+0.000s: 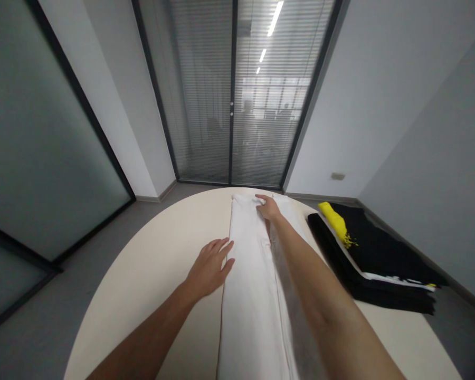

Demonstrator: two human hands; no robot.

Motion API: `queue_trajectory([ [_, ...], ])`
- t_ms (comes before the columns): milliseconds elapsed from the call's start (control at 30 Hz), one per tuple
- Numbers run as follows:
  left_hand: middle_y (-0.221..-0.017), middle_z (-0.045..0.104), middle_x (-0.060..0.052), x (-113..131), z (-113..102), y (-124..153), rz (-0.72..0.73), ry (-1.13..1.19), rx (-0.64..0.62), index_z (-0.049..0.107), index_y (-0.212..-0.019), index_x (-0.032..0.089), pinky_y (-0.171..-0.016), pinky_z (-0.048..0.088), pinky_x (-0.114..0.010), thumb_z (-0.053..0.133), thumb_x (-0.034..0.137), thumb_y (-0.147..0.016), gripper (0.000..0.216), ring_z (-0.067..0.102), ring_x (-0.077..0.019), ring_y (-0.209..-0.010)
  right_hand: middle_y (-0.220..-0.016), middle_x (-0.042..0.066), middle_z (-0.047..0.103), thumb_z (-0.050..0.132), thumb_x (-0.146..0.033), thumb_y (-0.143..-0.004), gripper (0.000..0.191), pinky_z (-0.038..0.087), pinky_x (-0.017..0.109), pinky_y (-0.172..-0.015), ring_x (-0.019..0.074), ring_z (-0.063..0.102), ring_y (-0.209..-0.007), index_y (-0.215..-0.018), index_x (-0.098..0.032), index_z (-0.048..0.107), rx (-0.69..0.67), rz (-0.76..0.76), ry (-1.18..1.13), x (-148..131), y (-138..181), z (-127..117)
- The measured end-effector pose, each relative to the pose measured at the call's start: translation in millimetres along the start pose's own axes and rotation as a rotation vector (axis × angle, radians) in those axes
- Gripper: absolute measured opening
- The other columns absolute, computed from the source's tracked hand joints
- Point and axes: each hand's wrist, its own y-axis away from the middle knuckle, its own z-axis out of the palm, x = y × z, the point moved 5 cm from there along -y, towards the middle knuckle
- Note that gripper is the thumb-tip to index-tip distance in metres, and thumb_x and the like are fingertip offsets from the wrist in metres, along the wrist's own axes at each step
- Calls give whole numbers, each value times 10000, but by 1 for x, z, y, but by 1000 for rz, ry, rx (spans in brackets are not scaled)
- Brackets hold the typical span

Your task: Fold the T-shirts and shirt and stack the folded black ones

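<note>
White folded garment [253, 285] lies lengthwise at worktop [150, 274] centre. My left hand [209, 266], fingers spread, released, presses its 9 o'clock edge. My right hand [268, 208] pinches its 12 o'clock end. Black-and-yellow clothes stack [376, 258] at 3 o'clock.

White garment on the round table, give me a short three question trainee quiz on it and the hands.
1. True or false: the right hand is at the far end of the white garment.
2. Where does the left hand rest? A) on the black stack B) flat at the garment's left edge C) off the table
3. What colour shows on the folded black clothes at the right of the table?

Key: 1 true. 2 B. 3 yellow, with some white.
</note>
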Motion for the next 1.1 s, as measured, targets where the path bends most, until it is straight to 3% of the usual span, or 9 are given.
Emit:
queue_trajectory([
  [200,-1525,495,-89,-1,1,1,-11,-8,-5,529,-1432,197,-1169,360,-478,445,360,-1018,452,438,-268,-1385,-1240,106,692,568,-138,-794,529,472,332,-1028,193,666,-1061,-1319,-146,632,-13,61,51,-1,7,-4],
  [433,-1508,515,-86,0,-2,1,-1,11,7,549,-1419,202,-1158,372,-473,432,358,-1027,437,451,-260,-1369,-1378,123,613,541,-148,-849,518,365,309,-1130,213,520,-1314,-1364,-130,599,-62,51,192,-18,29,-6],
  [533,-1518,506,-83,0,-2,1,-4,3,12,570,-1394,196,-1160,372,-466,463,348,-1014,423,459,-264,-1363,-1497,116,507,511,-267,-931,441,312,373,-1170,263,407,-1409,-1349,-176,620,-77,1,268,-27,45,-9],
  [667,-1565,451,-60,0,1,1,11,2,-6,572,-1376,204,-1156,379,-474,500,320,-988,411,442,-277,-1377,-1518,109,482,444,-434,-989,423,296,478,-1161,306,449,-1368,-1294,-233,659,-156,-71,357,-39,68,-9],
  [800,-1525,506,-42,1,1,1,28,-11,-23,578,-1362,210,-1144,391,-489,488,317,-989,398,452,-289,-1363,-1601,122,361,349,-525,-1016,530,211,527,-1187,321,338,-1450,-1413,-245,560,-187,-54,416,-50,91,-11],
  [967,-1492,542,-68,4,-5,2,36,-31,-5,614,-1327,197,-1144,399,-480,482,322,-999,375,494,-277,-1340,-1680,87,177,230,-597,-1024,647,130,532,-1216,316,162,-1536,-1574,-270,325,-416,-89,398,-52,130,-11],
  [1100,-1438,593,-88,8,-9,7,53,-25,14,641,-1311,198,-1155,393,-464,462,340,-1014,375,530,-261,-1327,-1688,103,112,193,-563,-1036,659,140,513,-1223,307,125,-1547,-1604,-233,240,-325,-55,405,-38,154,-37],
])
